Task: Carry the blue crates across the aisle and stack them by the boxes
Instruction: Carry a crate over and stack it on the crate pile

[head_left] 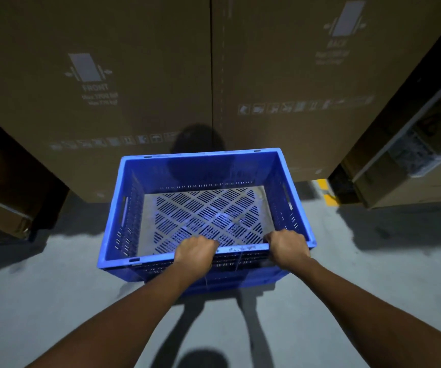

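An empty blue crate [123, 205] with slotted walls and a perforated floor is in the middle of the view, just in front of two tall cardboard boxes [139, 75]. My left hand [195, 254] grips the crate's near rim left of centre, fingers curled over the edge. My right hand [288, 248] grips the same rim near its right corner. Whether the crate rests on the floor or hangs just above it, I cannot tell. A second blue layer shows under its near edge.
The grey concrete floor [54, 301] spreads around me. More cardboard boxes stand at the left [4, 181] and on a pallet at the right [413, 160]. A yellow floor marking [327, 192] shows beside the tall boxes.
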Motion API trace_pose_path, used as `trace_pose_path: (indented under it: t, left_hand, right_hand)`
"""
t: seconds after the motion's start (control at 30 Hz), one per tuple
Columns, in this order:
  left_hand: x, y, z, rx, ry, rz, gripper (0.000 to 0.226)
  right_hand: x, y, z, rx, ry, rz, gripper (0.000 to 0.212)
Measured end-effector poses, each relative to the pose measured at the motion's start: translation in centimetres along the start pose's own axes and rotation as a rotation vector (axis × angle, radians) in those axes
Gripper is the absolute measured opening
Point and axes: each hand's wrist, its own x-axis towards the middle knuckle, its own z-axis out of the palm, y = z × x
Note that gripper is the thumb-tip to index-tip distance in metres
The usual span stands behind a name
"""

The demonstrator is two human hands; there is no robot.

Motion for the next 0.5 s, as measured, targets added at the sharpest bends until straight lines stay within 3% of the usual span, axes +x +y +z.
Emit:
trace_pose_path:
  t: [0.5]
  left_hand:
    - [2.5,3.4,-0.5,-0.024,-0.024,0.039,0.025]
  right_hand:
    - [0.4,4.3,-0.1,0.005,-0.042,0.023,0.021]
